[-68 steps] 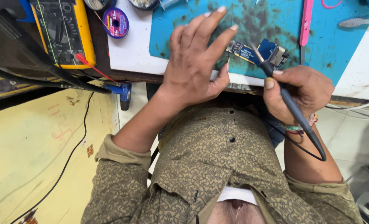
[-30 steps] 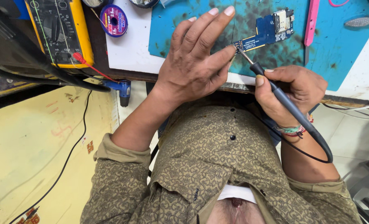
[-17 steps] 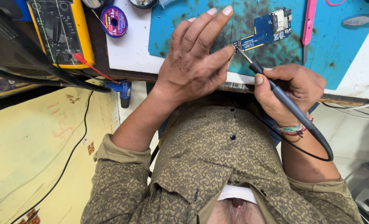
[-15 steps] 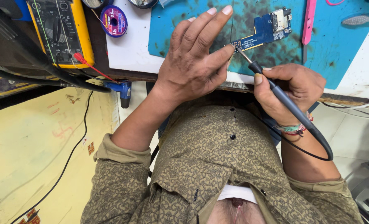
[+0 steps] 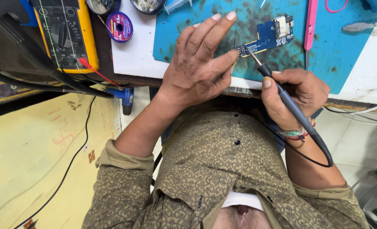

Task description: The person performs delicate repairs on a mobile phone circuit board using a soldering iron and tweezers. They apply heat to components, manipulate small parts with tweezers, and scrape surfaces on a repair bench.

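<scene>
A single head-worn camera looked steeply down past the wearer's chest at the bench edge, close in. The blue mat [image 5: 337,55] filled the upper frame; the yellow floor [image 5: 31,161] showed lower left.

Left hand [image 5: 201,63] flat, fingers [image 5: 218,29] splayed, right hand [image 5: 296,95] fisted (pen-style grip)

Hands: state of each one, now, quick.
Left hand: open, fingers spread, thumb tip pressing the end of the blue circuit board on the mat.
Right hand: closed around the soldering iron, tip at the board.
</scene>
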